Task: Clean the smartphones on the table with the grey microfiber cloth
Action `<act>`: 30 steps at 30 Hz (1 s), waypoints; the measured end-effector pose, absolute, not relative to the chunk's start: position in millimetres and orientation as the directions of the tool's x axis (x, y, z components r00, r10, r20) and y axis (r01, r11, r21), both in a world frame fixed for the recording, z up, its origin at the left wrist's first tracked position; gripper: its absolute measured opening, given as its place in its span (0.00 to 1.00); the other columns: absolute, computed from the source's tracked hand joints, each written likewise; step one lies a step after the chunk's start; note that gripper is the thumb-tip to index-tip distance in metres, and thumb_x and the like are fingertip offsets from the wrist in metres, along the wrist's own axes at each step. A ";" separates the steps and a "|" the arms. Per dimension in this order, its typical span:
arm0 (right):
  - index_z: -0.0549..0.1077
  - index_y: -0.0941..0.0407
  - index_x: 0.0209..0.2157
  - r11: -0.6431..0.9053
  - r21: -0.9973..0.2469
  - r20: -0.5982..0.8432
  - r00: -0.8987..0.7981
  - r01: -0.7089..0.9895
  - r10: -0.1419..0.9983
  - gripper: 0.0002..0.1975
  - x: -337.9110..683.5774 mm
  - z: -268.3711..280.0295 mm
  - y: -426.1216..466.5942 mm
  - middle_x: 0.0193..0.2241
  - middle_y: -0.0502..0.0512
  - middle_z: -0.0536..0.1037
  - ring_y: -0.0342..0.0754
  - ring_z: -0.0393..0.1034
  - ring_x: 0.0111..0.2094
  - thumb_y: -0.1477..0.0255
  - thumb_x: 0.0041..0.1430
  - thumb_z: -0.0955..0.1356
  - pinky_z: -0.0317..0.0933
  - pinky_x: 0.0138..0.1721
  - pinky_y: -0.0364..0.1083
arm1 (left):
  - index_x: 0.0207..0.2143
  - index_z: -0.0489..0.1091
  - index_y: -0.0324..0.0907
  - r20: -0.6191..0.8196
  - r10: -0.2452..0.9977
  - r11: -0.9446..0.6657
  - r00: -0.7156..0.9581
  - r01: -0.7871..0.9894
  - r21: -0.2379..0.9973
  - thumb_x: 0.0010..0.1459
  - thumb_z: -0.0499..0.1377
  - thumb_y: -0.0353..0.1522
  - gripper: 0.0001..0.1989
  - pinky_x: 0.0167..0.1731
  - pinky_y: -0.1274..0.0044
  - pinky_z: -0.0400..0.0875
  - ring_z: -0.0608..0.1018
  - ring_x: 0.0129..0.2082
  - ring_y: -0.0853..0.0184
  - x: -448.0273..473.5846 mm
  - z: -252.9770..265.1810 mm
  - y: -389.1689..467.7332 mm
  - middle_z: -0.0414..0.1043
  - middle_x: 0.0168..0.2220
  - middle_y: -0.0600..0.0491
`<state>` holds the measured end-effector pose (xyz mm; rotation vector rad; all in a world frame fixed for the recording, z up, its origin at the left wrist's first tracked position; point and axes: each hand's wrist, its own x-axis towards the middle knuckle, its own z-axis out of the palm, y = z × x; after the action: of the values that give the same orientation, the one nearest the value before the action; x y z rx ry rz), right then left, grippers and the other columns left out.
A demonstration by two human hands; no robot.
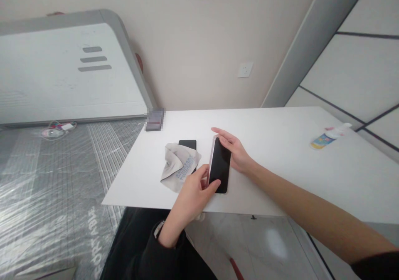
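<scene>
Between both hands is a smartphone point(220, 165) with a dark screen and a clear case edge, tilted above the white table point(274, 147). My left hand point(195, 190) grips its lower left side, thumb over the screen's bottom corner. At the upper right edge, my right hand point(236, 150) holds it with the thumb on the front and fingers behind. Just left of the phone lies a crumpled grey cloth point(176, 163) with blue print. It partly covers a second flat black object point(188, 143), which looks like another phone.
A spray or pump bottle point(324, 140) lies on its side at the table's right. A blurred dark box point(155, 120) sits at the far left corner. Left of the table is a plastic-wrapped mattress point(62, 180) with a cable point(57, 130) on it.
</scene>
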<state>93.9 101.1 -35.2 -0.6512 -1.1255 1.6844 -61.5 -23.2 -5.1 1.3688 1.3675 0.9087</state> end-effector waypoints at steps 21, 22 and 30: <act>0.85 0.54 0.47 -0.283 -0.930 -0.011 -0.750 -0.236 0.661 0.20 99.2 -42.5 101.3 0.39 0.54 0.87 0.45 0.80 0.36 0.65 0.51 0.79 0.76 0.36 0.43 | 0.49 0.76 0.44 0.090 0.850 -0.042 -0.519 0.104 0.994 0.58 0.67 0.45 0.21 0.25 0.77 0.77 0.80 0.39 0.60 -116.6 2.1 -18.4 0.78 0.45 0.49; 0.85 0.54 0.47 -0.284 -0.929 -0.006 -0.760 -0.236 0.650 0.20 99.4 -42.9 101.5 0.39 0.54 0.87 0.45 0.81 0.36 0.65 0.51 0.79 0.76 0.35 0.42 | 0.49 0.76 0.44 0.105 0.846 -0.048 -0.522 0.122 0.991 0.59 0.66 0.44 0.20 0.30 0.76 0.79 0.80 0.42 0.59 -118.4 2.1 -17.9 0.79 0.47 0.48; 0.83 0.55 0.49 -0.242 -0.946 0.022 -0.787 -0.216 0.616 0.21 98.9 -40.1 97.6 0.41 0.56 0.87 0.45 0.82 0.38 0.63 0.54 0.80 0.77 0.39 0.43 | 0.51 0.78 0.42 0.151 0.851 -0.064 -0.503 0.186 0.980 0.61 0.64 0.43 0.19 0.60 0.66 0.69 0.80 0.56 0.54 -128.1 -5.3 -14.2 0.82 0.53 0.46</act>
<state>98.9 97.6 -40.1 -0.4879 -1.4884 2.0658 -128.1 -14.2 -5.3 1.1128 1.6801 1.6118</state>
